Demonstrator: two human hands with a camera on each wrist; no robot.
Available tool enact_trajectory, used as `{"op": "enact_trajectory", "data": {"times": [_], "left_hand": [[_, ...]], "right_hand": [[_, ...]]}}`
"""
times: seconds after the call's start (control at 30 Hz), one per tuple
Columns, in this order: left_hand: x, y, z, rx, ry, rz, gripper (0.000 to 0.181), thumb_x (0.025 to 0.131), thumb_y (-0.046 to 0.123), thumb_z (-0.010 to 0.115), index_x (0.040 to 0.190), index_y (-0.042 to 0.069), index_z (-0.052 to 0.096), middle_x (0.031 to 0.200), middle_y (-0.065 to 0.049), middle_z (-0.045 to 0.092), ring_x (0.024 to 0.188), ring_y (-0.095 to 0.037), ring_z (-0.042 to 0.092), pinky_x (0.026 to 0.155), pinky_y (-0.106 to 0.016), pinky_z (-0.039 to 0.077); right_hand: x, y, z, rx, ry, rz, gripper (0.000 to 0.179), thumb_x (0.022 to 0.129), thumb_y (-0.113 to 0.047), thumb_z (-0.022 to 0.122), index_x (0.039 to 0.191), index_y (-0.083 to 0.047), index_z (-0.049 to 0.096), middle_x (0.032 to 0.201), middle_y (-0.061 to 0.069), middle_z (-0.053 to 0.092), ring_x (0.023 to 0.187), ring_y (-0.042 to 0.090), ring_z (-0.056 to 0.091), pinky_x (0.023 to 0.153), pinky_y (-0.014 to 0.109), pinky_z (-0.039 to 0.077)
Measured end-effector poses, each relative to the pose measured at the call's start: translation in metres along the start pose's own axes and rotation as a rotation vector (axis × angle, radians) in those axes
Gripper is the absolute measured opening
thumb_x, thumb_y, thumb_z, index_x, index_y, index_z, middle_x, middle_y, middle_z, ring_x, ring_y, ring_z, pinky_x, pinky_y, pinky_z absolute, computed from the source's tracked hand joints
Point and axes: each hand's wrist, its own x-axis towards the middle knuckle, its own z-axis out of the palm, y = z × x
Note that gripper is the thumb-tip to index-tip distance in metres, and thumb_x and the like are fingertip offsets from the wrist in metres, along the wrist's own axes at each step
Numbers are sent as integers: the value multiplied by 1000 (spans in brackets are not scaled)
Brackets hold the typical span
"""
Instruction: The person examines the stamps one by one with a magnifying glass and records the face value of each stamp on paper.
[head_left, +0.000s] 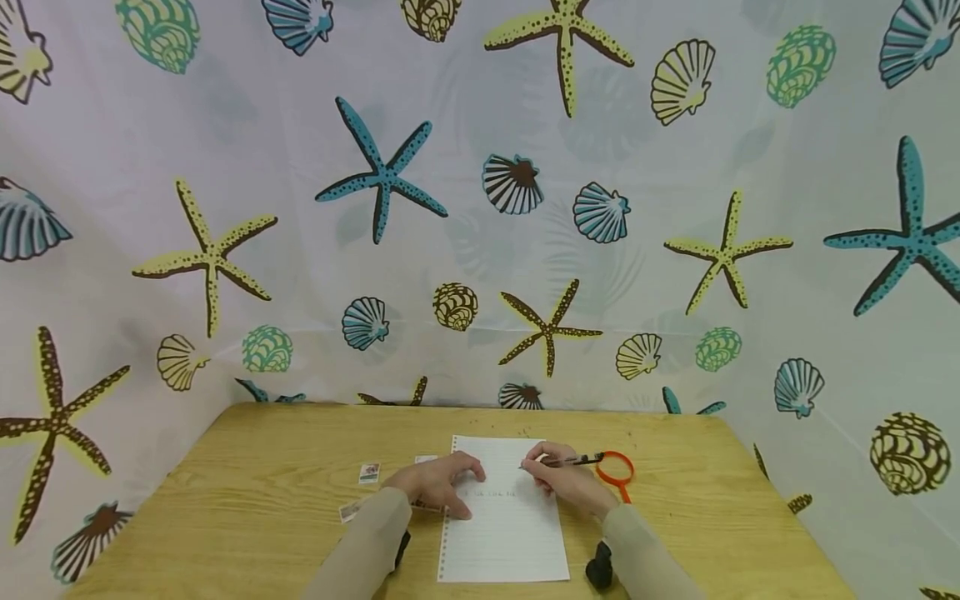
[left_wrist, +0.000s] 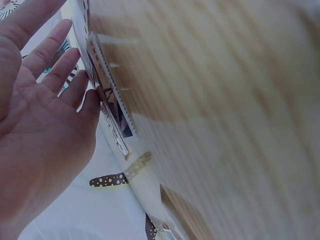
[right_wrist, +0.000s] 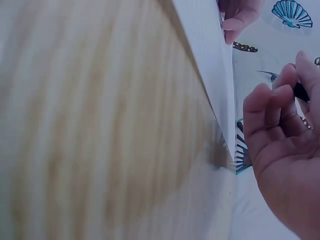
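Observation:
A lined sheet of paper [head_left: 502, 542] with punched holes down its left side lies on the wooden table, with a short line of faint handwriting across it. My right hand [head_left: 566, 482] pinches a dark pen [head_left: 577, 459], its tip close to the upper right of the sheet; whether it touches cannot be told. On the sheet's left edge rests my left hand [head_left: 438, 483], fingers spread and loosely bent. The left wrist view shows that palm [left_wrist: 45, 125] beside a stamp-like piece with a perforated edge [left_wrist: 112, 95]. In the right wrist view, the curled fingers [right_wrist: 257, 102] partly hide the pen [right_wrist: 301, 92].
A red-rimmed magnifying glass [head_left: 622, 483] lies just right of my right hand. Several small stamps, one upright in view [head_left: 369, 473] and another [head_left: 349, 511] near the left sleeve, lie left of the paper. A shell-and-starfish curtain [head_left: 465, 250] hangs behind the table [head_left: 285, 475].

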Motion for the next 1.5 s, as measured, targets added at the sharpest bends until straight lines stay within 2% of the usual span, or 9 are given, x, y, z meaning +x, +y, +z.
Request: {"op": "enact_trajectory", "data": {"times": [0.17, 0.3, 0.4, 0.53, 0.7, 0.93, 1.03, 1.27, 1.5], "left_hand": [[2, 1, -2, 7, -12, 5, 42, 77, 18, 84, 110, 27, 60, 148, -5, 41, 142, -33, 33, 113, -57, 28], [3, 3, -2, -6, -11, -12, 42, 77, 17, 84, 110, 26, 61, 149, -6, 41, 142, -35, 32, 113, -58, 27], [2, 4, -2, -20, -10, -28, 42, 76, 17, 84, 109, 27, 61, 149, -6, 41, 142, -36, 32, 113, -60, 26], [2, 3, -2, -28, -13, -35, 42, 77, 17, 84, 110, 28, 61, 149, -6, 40, 142, -35, 32, 113, -60, 25], [-1, 1, -2, -61, -15, -44, 43, 77, 15, 84, 111, 27, 61, 149, -6, 40, 142, -36, 31, 113, -61, 24], [1, -2, 0, -59, -27, 13, 42, 78, 15, 83, 112, 25, 60, 149, -7, 39, 144, -38, 28, 113, -60, 25], [2, -2, -1, -55, -23, 19, 42, 78, 15, 83, 112, 26, 60, 149, -7, 39, 144, -38, 29, 113, -60, 25], [2, -1, 0, -41, -17, 14, 42, 77, 16, 84, 111, 26, 60, 150, -7, 39, 143, -37, 30, 114, -59, 25], [1, 0, 0, -42, -11, 23, 43, 77, 15, 84, 112, 24, 61, 150, -8, 39, 144, -38, 29, 114, -59, 24]], "right_hand": [[-8, -7, -7, -30, -53, -69, 32, 95, -19, 66, 118, 3, 62, 95, 12, 66, 71, 18, 56, 66, 31, 54], [-11, -7, -12, -35, -76, -81, 35, 93, -9, 66, 124, 5, 61, 112, 23, 66, 82, 19, 63, 72, 35, 58], [-8, -3, -15, -2, -84, -50, 33, 95, -3, 61, 127, 4, 59, 113, 24, 66, 85, 18, 65, 72, 34, 58], [-8, -2, -18, 57, -99, -17, 39, 94, 6, 47, 132, 4, 56, 112, 24, 67, 79, 19, 66, 69, 30, 55], [-8, -3, -18, 165, -92, 21, 38, 97, -2, 44, 132, 5, 54, 108, 17, 67, 76, 16, 64, 73, 31, 57], [-11, -1, -21, 262, -93, 39, 41, 101, -18, 50, 132, 8, 53, 104, 12, 68, 76, 15, 64, 73, 32, 58], [-11, -1, -22, 244, -97, 41, 43, 100, -21, 56, 133, 7, 53, 104, 13, 69, 75, 14, 65, 71, 31, 58], [-11, -2, -27, 161, -112, 49, 46, 95, -16, 64, 137, 1, 53, 119, 24, 63, 76, 14, 65, 69, 30, 57], [-12, -2, -37, 83, -208, 18, 56, 93, -7, 66, 145, -4, 46, 130, 25, 56, 88, 16, 65, 74, 33, 58]]}}
